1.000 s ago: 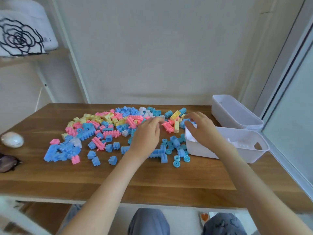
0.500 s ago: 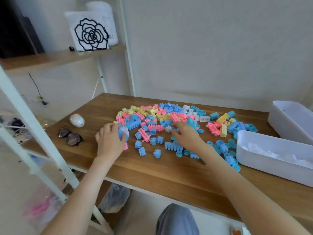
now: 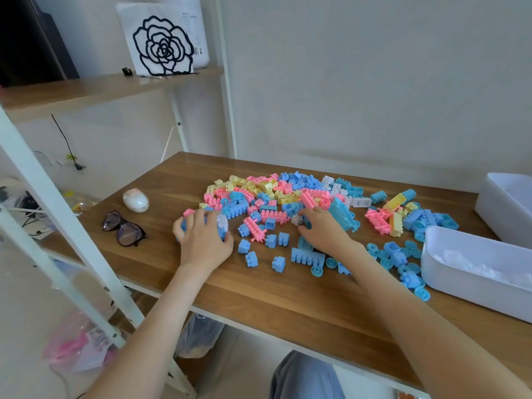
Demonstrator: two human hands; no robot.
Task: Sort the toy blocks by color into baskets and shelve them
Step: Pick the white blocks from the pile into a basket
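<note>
Head view is all I have from here, looking down over a wooden table with both bare hands out in front.

The pile of toy blocks (pink, yellow, blue and a few white ones mixed together) spreads across the far middle of the table. More blue pieces and small blue wheels lie loose toward the near right.

The left hand sits at the left end of the pile. Its fingers are curled down over a clump of blue blocks, thumb tucked against the near side, so the grip is closed around that clump. A pale, see-through piece shows between the fingers.

The right hand reaches into the middle of the pile, palm down. Its fingertips pinch a small pale block, a narrow hold, with blue pieces touching the hand on both sides.

A white basket stands at the near right edge with white blocks inside. A second white basket stands just behind it, farther right; I cannot tell what is in it.

Left of the pile, well apart from the blocks, lie a pair of glasses and a white egg-shaped object. On the shelf up at the far left stands a white bag with a black rose outline.
</note>
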